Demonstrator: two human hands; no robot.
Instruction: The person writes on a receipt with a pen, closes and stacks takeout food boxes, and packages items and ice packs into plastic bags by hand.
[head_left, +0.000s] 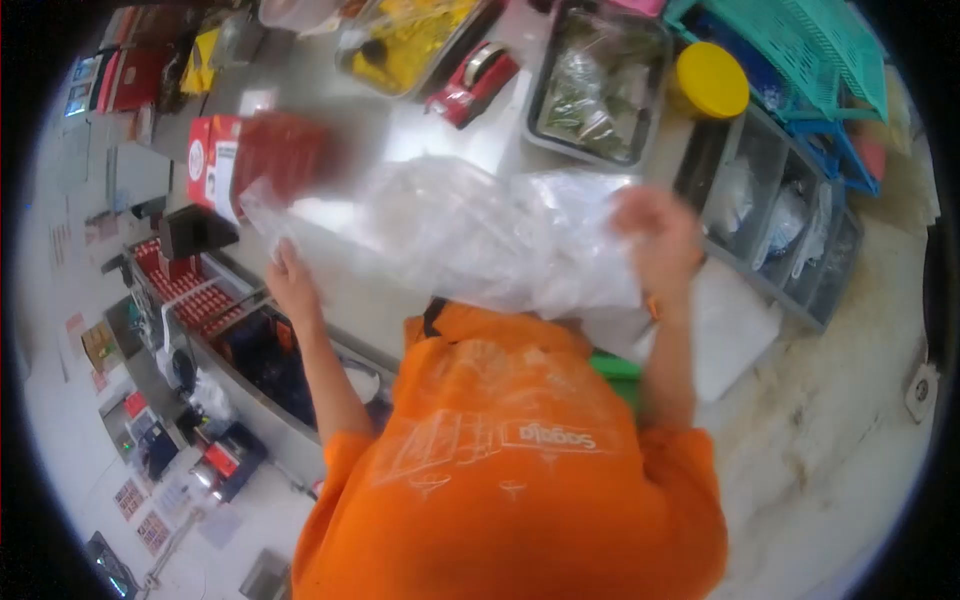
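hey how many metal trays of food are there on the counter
2. One metal tray holds yellow food at the top centre; the other metal tray holds leafy greens, right of the red tape dispenser. The frame edge and the clear plastic bag may hide more.

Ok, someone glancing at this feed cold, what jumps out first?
The orange shirt fills the lower middle of the frame. Just above it, the left hand and right hand hold a crumpled clear plastic bag stretched between them over the counter. Beyond, a yellow lid sits beside a steel tray of greens, with a teal basket at the top right.
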